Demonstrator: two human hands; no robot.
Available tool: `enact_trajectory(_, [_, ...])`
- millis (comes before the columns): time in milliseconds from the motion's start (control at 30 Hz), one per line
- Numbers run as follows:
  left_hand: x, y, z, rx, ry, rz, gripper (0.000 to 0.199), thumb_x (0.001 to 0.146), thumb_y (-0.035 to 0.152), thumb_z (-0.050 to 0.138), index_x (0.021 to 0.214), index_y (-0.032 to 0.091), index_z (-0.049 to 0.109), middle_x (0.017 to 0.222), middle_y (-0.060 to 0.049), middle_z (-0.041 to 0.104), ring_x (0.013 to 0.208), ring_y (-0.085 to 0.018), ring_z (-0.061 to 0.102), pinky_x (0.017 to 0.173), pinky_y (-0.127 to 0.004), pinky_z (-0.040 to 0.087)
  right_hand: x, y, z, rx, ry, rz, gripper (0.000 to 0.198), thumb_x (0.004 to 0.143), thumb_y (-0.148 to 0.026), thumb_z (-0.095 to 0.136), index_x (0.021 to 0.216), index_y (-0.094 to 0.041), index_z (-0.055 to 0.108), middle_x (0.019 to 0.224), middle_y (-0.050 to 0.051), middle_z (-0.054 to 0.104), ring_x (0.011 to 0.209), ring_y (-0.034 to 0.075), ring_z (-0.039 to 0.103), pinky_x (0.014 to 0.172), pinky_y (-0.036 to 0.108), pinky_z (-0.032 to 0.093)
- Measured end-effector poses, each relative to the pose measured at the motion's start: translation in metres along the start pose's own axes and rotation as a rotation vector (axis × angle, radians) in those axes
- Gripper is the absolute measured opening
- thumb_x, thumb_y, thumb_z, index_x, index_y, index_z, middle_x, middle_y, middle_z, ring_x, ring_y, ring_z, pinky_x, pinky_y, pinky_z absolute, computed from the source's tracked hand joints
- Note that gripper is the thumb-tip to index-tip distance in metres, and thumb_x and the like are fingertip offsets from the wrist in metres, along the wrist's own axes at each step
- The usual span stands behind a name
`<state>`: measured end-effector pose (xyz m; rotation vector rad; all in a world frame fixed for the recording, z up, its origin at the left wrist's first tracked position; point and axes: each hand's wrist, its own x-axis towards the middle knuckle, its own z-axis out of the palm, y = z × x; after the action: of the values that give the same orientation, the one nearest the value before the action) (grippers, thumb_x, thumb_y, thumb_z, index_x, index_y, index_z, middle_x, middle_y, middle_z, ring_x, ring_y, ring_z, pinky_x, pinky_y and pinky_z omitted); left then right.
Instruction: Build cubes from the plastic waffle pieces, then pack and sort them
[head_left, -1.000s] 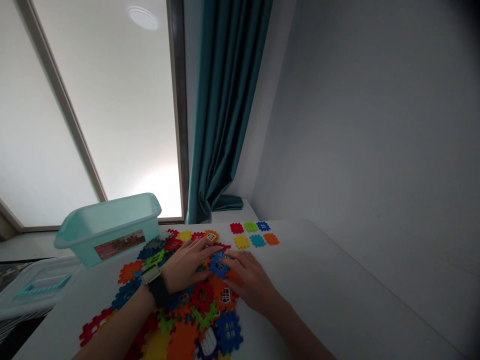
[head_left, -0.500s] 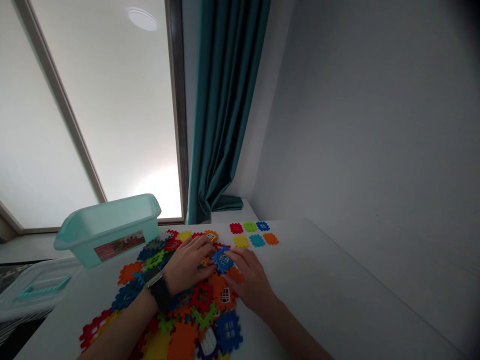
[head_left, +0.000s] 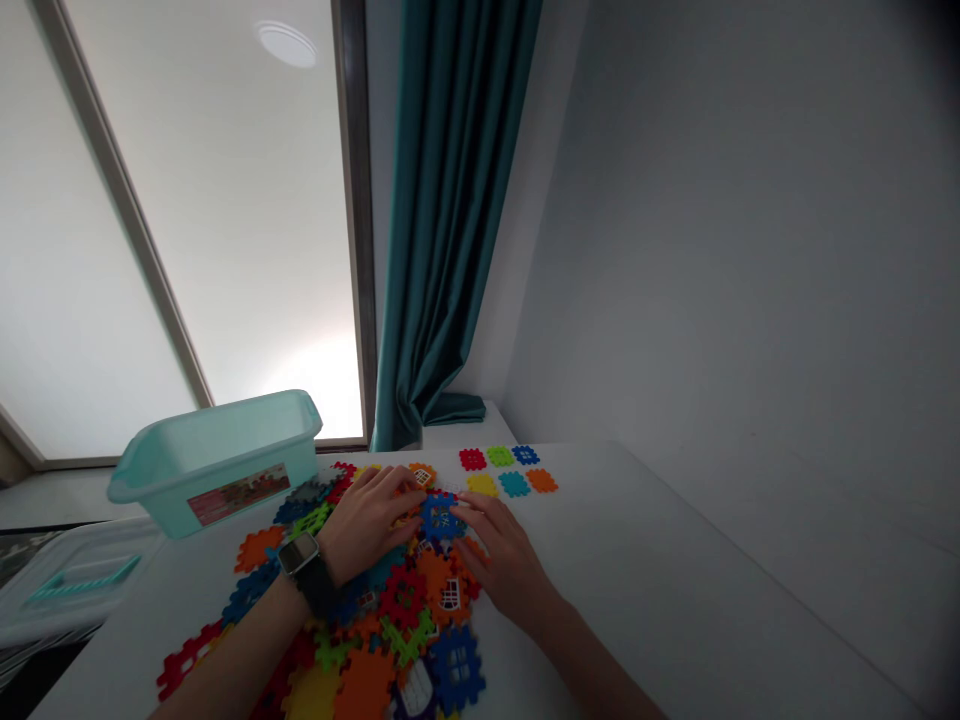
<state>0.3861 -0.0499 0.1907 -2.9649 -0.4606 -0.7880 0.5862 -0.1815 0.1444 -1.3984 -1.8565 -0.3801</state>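
Observation:
A pile of toothed, interlocking plastic building tiles in several colours lies in front of me. Between my hands sits a blue tile [head_left: 441, 518] with a cut-out pattern. My left hand [head_left: 369, 525], wearing a dark watch [head_left: 300, 555], rests over the pile with fingers apart, its fingertips close to the blue tile's left side. On the other side, my right hand [head_left: 506, 560] has its fingers spread, the tips at the tile's right edge. An orange tile with a white grid window [head_left: 448, 594] and a red tile [head_left: 403, 597] lie nearer me.
Beyond my right hand, two rows of small tiles include a red one [head_left: 472, 460] and an orange one [head_left: 542, 481]. A mint-green tub [head_left: 225, 470] stands at the table's back left, with a clear lid [head_left: 82, 590] beside it. A teal curtain [head_left: 457, 220] hangs behind the white table [head_left: 637, 580].
The blue tile between my hands has shifted slightly left and away from me and looks flatter. My left hand has moved a little left; my right thumb has come off the tile.

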Motion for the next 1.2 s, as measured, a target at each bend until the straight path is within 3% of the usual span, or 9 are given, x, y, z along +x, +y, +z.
enact_trajectory(300, [0.002, 0.004, -0.002, -0.002, -0.023, -0.013, 0.020, 0.093, 0.024, 0.057, 0.111, 0.025, 0.066, 0.109, -0.004, 0.063, 0.100, -0.024, 0.059, 0.093, -0.041, 0.046, 0.001, 0.004, 0.000, 0.020, -0.016, -0.014, 0.028, 0.097, -0.018, 0.049, 0.123, -0.024, 0.059, 0.119, 0.010, 0.067, 0.110, 0.023, 0.064, 0.095, 0.045, 0.056])
enact_trajectory(600, [-0.001, 0.008, 0.002, -0.080, -0.001, -0.039, 0.048, 0.082, 0.035, 0.070, 0.126, 0.025, 0.057, 0.121, -0.007, 0.061, 0.105, -0.027, 0.061, 0.098, -0.044, 0.046, 0.001, 0.006, 0.000, 0.022, 0.039, 0.017, 0.028, 0.097, -0.021, 0.051, 0.123, -0.025, 0.059, 0.118, 0.009, 0.067, 0.109, 0.024, 0.064, 0.096, 0.045, 0.055])
enact_trajectory(833, [0.000, 0.008, 0.003, -0.086, 0.032, -0.048, 0.042, 0.083, 0.033, 0.070, 0.122, 0.024, 0.057, 0.120, -0.008, 0.061, 0.105, -0.028, 0.061, 0.097, -0.044, 0.047, 0.002, 0.002, -0.002, 0.047, 0.051, 0.034, 0.025, 0.097, -0.022, 0.051, 0.121, -0.024, 0.059, 0.118, 0.010, 0.068, 0.110, 0.023, 0.063, 0.097, 0.045, 0.055])
enact_trajectory(1033, [0.000, 0.009, 0.003, -0.224, 0.027, -0.104, 0.046, 0.079, 0.027, 0.071, 0.123, 0.024, 0.056, 0.124, -0.009, 0.057, 0.108, -0.028, 0.060, 0.096, -0.044, 0.050, 0.003, 0.005, -0.005, 0.066, 0.069, 0.007, 0.024, 0.098, -0.022, 0.050, 0.120, -0.023, 0.059, 0.119, 0.010, 0.068, 0.110, 0.023, 0.064, 0.096, 0.044, 0.054])
enact_trajectory(1200, [0.002, 0.013, 0.003, -0.441, 0.005, -0.138, 0.038, 0.083, 0.030, 0.069, 0.119, 0.023, 0.057, 0.122, -0.008, 0.057, 0.110, -0.025, 0.059, 0.098, -0.039, 0.051, 0.003, 0.007, -0.007, 0.084, 0.116, -0.018, 0.018, 0.098, -0.020, 0.052, 0.112, -0.024, 0.063, 0.119, 0.009, 0.069, 0.107, 0.022, 0.065, 0.093, 0.041, 0.055])
